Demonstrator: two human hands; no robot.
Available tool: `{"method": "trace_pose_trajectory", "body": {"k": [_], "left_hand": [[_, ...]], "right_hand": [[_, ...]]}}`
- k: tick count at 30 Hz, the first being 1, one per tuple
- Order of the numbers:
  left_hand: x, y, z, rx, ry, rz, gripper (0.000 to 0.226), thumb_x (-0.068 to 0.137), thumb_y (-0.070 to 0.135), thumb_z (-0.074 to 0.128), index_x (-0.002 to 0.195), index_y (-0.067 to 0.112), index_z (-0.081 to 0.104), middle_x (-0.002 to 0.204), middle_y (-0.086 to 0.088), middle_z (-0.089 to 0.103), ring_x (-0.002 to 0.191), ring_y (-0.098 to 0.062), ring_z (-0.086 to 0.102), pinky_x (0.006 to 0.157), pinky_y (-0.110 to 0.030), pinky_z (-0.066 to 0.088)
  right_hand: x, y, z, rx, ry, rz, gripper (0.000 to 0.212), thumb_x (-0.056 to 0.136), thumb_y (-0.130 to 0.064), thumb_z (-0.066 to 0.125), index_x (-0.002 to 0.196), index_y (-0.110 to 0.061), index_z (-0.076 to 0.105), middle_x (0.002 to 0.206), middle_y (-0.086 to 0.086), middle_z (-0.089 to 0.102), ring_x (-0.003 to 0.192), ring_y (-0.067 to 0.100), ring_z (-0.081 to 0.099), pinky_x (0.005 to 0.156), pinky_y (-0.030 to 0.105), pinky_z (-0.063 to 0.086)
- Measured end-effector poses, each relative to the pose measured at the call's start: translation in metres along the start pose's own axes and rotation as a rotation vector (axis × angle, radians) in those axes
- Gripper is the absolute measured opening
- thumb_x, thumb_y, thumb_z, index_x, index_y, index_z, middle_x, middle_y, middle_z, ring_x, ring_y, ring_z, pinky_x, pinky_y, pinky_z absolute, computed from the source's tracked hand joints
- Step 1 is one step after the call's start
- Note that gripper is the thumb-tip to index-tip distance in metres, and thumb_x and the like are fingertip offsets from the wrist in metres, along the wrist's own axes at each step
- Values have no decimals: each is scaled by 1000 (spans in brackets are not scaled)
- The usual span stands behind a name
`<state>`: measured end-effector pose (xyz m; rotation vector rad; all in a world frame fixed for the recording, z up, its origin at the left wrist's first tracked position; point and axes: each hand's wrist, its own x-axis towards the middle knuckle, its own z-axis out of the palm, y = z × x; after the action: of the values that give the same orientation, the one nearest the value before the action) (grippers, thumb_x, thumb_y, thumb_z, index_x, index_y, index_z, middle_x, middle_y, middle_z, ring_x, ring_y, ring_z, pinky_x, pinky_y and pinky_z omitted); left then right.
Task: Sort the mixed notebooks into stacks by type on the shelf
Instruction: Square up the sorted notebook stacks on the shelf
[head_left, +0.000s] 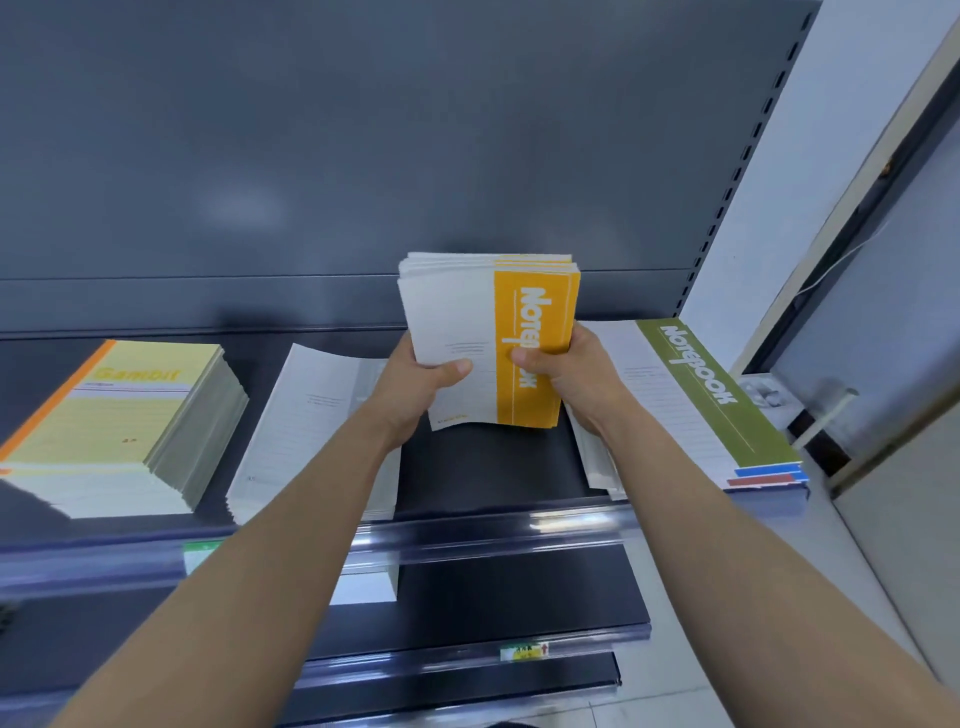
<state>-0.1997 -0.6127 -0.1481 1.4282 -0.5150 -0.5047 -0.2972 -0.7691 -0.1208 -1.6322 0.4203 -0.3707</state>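
Notebooks with the orange band (467, 332), several in one bundle. Stood upright between both hands, cover toward the camera, over a bare dark patch of the shelf (488, 467). Gripped at the left edge by the left hand (415, 384), thumb flat across the white part of the cover, fingers hidden behind. Gripped at the right edge by the right hand (571, 374), thumb pressed on the orange band, fingers curled round the back. Fanned and uneven along the top edges, not squared. Hung low over the deck at the bottom edge; could not tell whether touching. Flanked on the left by the white stack (311, 415) and on the right by the green-banded stack (696, 405), with the bare patch between them open from the back panel (363, 156) to the front rail (467, 535). Crossed the white stack's right side with the left forearm and the green-banded stack's near-left corner with the right forearm. Noted blue and red bands under the top cover at the green-banded stack's near edge, right up against the front rail. Found the yellow stack (119, 415) far left, its side slanted, parted from the white stack by a dark strip of deck. Glimpsed the lower shelf (493, 597) beneath the front rail.
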Motion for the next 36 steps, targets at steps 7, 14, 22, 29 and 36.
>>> {"method": "trace_pose_trajectory", "body": {"k": [7, 14, 22, 29, 36], "left_hand": [[9, 3, 7, 121, 54, 8, 58, 82, 19, 72, 129, 19, 38, 123, 0, 59, 113, -19, 57, 96, -46, 48], [7, 4, 7, 246, 24, -7, 56, 86, 30, 66, 131, 20, 34, 126, 2, 55, 114, -17, 55, 95, -42, 49], [15, 27, 11, 281, 120, -195, 39, 88, 26, 64, 122, 12, 53, 114, -1, 65, 100, -21, 63, 72, -33, 53], [-1, 12, 19, 326, 164, -465, 35, 91, 15, 61, 121, 1, 53, 118, -11, 61, 102, -28, 60, 84, -39, 50], [1, 4, 26, 611, 198, -462, 11, 88, 3, 59, 96, 5, 52, 109, -14, 58, 92, -26, 55, 73, -30, 45]], "right_hand": [[4, 3, 1, 47, 35, 18, 45, 79, -13, 72, 121, -18, 54, 113, 0, 67, 104, 20, 64, 95, 51, 48], [8, 6, 6, -9, 81, 46, 48, 81, -15, 70, 124, -18, 49, 117, -1, 64, 107, 20, 62, 96, 50, 47], [21, -10, 5, -151, 140, 130, 40, 81, -19, 71, 117, -13, 55, 110, 3, 67, 96, 21, 66, 87, 46, 53], [19, 10, 18, -432, 111, 352, 45, 75, -30, 77, 108, -5, 59, 110, 11, 66, 98, 29, 64, 89, 45, 52], [20, 21, 21, -690, 95, 416, 46, 79, -37, 72, 106, -6, 52, 112, 11, 61, 102, 26, 61, 75, 30, 44]]}}
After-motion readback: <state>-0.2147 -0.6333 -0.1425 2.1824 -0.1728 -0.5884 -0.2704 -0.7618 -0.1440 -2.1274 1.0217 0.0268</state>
